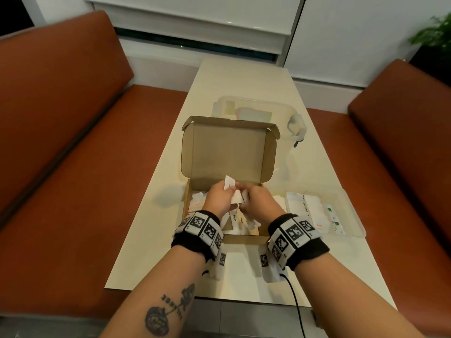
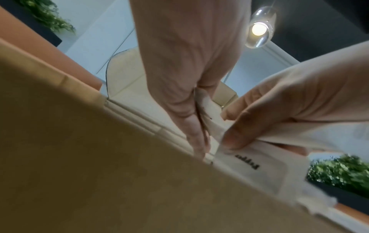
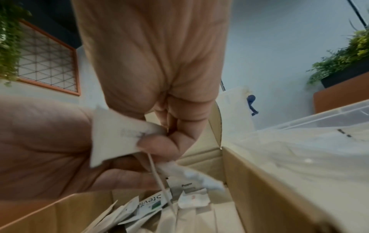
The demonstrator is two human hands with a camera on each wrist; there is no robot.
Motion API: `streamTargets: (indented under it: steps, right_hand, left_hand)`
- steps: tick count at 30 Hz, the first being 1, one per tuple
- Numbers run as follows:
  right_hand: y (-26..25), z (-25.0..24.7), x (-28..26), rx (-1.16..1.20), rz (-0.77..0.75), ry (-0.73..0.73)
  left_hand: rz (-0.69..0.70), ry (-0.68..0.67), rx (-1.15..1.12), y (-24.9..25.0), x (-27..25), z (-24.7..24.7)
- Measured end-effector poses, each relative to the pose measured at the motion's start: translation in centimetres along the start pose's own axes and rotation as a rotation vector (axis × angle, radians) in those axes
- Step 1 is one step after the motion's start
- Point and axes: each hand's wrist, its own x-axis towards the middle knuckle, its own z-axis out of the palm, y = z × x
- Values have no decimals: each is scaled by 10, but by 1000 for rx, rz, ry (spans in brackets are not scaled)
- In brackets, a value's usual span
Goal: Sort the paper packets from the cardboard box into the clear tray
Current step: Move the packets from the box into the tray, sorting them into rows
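1. We see a cream table (image 1: 244,76) with orange bench seats (image 1: 61,98) on both sides.
2. Cardboard box (image 1: 227,152) sits mid-table, lid flipped up and standing open, plain brown inside; loose paper packets (image 1: 238,219) lie scattered on its floor.
3. Clear tray (image 1: 351,211) lies just right of the box, touching or almost touching it, with white packets lined up in rows and a couple with green print at the right end.
4. A clear lidded container (image 1: 256,108) stands behind the box lid.
5. Left hand (image 1: 219,196) is over the box, fingers curled, pinching a small white packet (image 1: 230,184) that sticks up above the knuckles.
6. Right hand (image 1: 256,200) is next to it, fingers curled on white packets too; the head view is blurred here, so we cannot tell how many.
7. Packets are small, white or pale, crimped ends, black lettering; in the right wrist view one on the box floor reads "Pepper" (image 3: 186,185), another has a green mark (image 3: 153,203).
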Motion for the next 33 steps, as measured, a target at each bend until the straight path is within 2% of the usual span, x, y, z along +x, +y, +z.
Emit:
streamTargets:
  steps: [4, 8, 13, 17, 20, 25, 33]
  right_hand:
    - [8, -4, -1, -110, 65, -20]
    - [10, -15, 1, -19, 60, 38]
    - [2, -23, 8, 147, 57, 81]
    - [1, -24, 10, 178, 72, 50]
    - [7, -26, 10, 253, 82, -17]
    - [18, -35, 4, 569, 131, -126]
    - [43, -50, 1, 839, 174, -132]
  left_hand:
    - [-11, 88, -155, -2, 4, -4]
    - [-35, 160, -194, 0, 7, -5]
    - [-122, -45, -220, 8, -2, 8]
    - [-232, -96, -336, 10, -2, 11]
    - [-194, -170, -220, 7, -2, 14]
    - [-157, -113, -212, 1, 3, 22]
    - [-162, -102, -281, -1, 8, 36]
